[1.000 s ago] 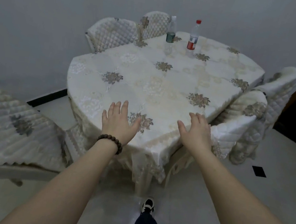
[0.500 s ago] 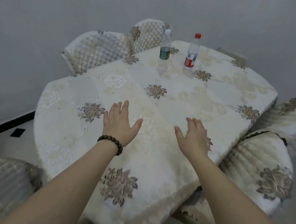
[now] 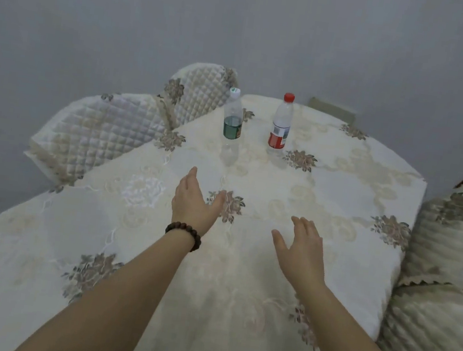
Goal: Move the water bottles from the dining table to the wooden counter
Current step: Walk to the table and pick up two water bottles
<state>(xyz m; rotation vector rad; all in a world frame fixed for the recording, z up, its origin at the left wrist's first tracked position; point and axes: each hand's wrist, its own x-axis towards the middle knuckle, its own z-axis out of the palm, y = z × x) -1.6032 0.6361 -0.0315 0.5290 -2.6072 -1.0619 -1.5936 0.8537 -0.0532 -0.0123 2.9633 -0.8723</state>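
- I see two water bottles upright at the far end of the bench [image 3: 340, 189]: the green-label bottle [image 3: 232, 119] at left, the red-cap bottle [image 3: 280, 125] at right, near each other but not touching.
- My left hand [image 3: 195, 203] hovers over the tablecloth with fingers extended, holding nothing.
- My right hand [image 3: 303, 249] likewise, fingers spread and empty.
- Both hands sit well short of the bottles.
- Quilted chairs [image 3: 107, 126] flank the bench.

Two water bottles stand upright at the far end of a dining table [image 3: 339, 195] draped in floral cloth: a green-labelled bottle [image 3: 233, 118] at left, a red-capped bottle [image 3: 280, 123] at right. Nearer, an empty left hand [image 3: 195, 203] wearing a beaded bracelet [image 3: 184, 232] and an empty right hand [image 3: 301, 248] reach over the table, fingers extended.
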